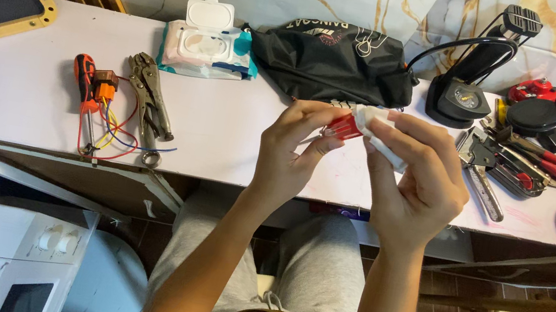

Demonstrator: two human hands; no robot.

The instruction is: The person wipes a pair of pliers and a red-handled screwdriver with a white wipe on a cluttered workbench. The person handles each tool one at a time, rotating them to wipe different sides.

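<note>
Right above the near edge of the table (223, 124), both hands meet over the person's lap. The left hand (289, 154) pinches a small red-handled tool (343, 127) between thumb and fingertips, its red part poking out toward the right. The right hand (415, 179) is closed around a crumpled white wipe (380, 132), which is pressed against the tool's end; what lies under the wipe is hidden.

Behind the hands, a black pouch (332, 60) lies on the table, with an open pack of wet wipes (208, 43) just to its left. Farther left rest locking pliers (149, 101), an orange screwdriver (85, 86) and a small orange part with coloured wires (110, 124). To the right stand a black desk lamp (466, 90) and a heap of hand tools, among them red-handled pliers (555, 165). Grey trousers (319, 268) show below the table.
</note>
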